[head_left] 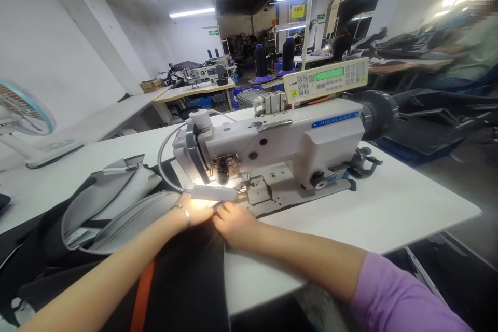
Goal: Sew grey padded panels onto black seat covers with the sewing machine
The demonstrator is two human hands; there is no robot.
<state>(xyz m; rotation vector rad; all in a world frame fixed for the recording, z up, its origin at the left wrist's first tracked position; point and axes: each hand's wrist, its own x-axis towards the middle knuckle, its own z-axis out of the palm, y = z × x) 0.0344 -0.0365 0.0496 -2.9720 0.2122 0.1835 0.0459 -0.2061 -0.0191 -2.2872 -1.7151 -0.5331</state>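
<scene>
A sewing machine (280, 140) stands on the white table, its lamp (213, 193) shining over the needle area. Black fabric (190, 275) with an orange strip (143, 290) runs from the needle area down over the table's front edge. My left hand (196, 210), with a bracelet at the wrist, lies on the fabric with its fingers stretched toward the needle, partly behind the lamp. Beside it, my right hand (235, 225) has its fingers curled on the fabric's right edge, near the needle plate. Grey padded pieces (128, 212) lie to the left of my left forearm.
A fan (23, 109) stands at the far left. The control panel (327, 80) sits above the machine, with black thread cones (260, 62) behind it. Another machine (208, 73) is on a table farther back. A person (476, 46) is at the right, near dark pieces (431, 114).
</scene>
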